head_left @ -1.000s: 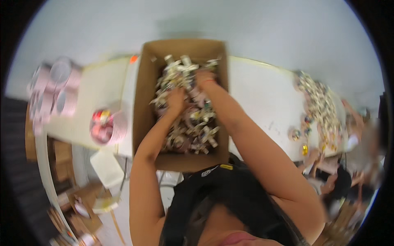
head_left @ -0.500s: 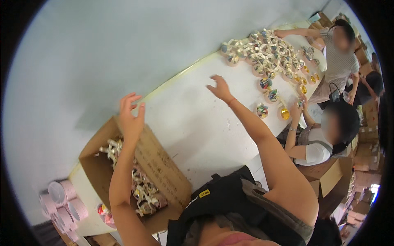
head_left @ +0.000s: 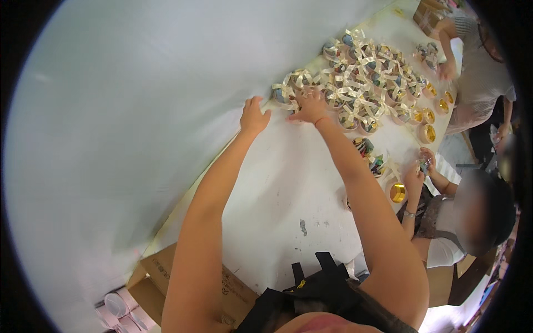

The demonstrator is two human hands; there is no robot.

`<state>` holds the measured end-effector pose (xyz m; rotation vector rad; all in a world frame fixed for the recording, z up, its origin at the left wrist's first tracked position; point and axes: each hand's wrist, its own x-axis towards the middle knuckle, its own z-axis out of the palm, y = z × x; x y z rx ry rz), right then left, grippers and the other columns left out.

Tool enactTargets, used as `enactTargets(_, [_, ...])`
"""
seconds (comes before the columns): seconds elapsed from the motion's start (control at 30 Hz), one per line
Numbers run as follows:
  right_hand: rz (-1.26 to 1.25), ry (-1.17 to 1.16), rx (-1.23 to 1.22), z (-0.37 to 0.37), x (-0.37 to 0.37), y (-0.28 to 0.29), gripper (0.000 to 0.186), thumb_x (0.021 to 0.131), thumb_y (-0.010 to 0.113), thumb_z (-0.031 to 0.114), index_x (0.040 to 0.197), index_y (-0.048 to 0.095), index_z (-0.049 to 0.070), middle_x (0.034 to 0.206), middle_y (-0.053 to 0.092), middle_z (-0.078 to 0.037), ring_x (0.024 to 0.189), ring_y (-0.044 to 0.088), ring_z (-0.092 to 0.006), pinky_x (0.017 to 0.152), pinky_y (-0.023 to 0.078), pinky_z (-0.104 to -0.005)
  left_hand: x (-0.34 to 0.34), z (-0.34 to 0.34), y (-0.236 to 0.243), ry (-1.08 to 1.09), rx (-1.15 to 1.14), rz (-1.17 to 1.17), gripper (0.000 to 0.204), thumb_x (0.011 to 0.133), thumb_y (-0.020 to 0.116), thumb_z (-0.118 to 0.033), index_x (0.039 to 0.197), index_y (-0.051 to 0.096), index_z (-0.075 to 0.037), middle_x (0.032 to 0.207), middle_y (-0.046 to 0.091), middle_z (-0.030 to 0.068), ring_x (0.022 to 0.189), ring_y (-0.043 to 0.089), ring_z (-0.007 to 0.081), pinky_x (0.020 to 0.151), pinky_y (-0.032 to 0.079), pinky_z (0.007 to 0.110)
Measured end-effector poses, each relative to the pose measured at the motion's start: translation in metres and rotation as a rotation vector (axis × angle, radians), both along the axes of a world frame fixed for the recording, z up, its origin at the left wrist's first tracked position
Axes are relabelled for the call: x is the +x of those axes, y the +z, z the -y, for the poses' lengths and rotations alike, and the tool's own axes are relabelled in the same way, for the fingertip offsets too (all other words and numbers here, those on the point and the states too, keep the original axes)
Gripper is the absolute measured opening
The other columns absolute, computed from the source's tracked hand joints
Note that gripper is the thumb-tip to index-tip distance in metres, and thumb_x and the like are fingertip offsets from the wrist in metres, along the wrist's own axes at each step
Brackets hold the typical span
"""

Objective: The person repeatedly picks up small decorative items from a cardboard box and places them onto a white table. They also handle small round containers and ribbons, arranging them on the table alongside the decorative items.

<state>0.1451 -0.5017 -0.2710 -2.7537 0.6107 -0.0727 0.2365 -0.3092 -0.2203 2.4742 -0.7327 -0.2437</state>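
Note:
Many small round gift boxes (head_left: pixel 371 101) tied with cream ribbon bows stand packed together on the white table (head_left: pixel 266 194). At the near left edge of this cluster is my right hand (head_left: pixel 312 106), its fingers spread over a ribboned box; whether it touches the box I cannot tell. My left hand (head_left: pixel 255 117) hovers by the wall-side table edge, with fingers apart and nothing in them. Just beyond its fingertips stands the leftmost gift box (head_left: pixel 282 94).
A cardboard carton (head_left: pixel 158 272) sits at the lower left, partly behind my left forearm. Pink round containers (head_left: pixel 117 304) are stacked beside it. At right a seated co-worker (head_left: pixel 444 222) handles a small item near gold-topped round boxes (head_left: pixel 397 192). Another person (head_left: pixel 480 72) stands farther back.
Both hands have moved farther along the table toward the ribboned boxes, the left from above the carton. My view has shifted, so the carton now shows lower and less of its contents.

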Motion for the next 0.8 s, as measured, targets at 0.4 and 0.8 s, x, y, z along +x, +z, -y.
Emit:
enactTargets(0.4, [0.082,0.419,0.074,-0.152,-0.161,-0.022,0.071,0.048,0.089,0.037,0.113,0.067,0.017,0.152,0.034,-0.008,0.145,0.020,-0.0386,0.103,0.032,-0.0621,-0.002,0.070,-0.068,-0.158,0.240,0.121,0.072,0.070,0.078,-0.034,0.127,0.042,-0.010,0.123,0.049,0.0169,0.115,0.054,0.0368,0.087,0.049,0.052])
enactTargets(0.8, [0.107,0.935,0.180,-0.282,-0.354,-0.039,0.077,0.072,0.078,0.038,0.137,0.050,0.006,0.152,0.034,-0.015,0.144,0.026,-0.0366,0.116,0.020,-0.0576,-0.205,-0.227,0.046,-0.012,0.030,-0.217,0.080,0.062,0.088,-0.031,0.121,0.040,-0.008,0.109,0.058,0.0160,0.098,0.062,0.0334,0.082,0.052,0.043])
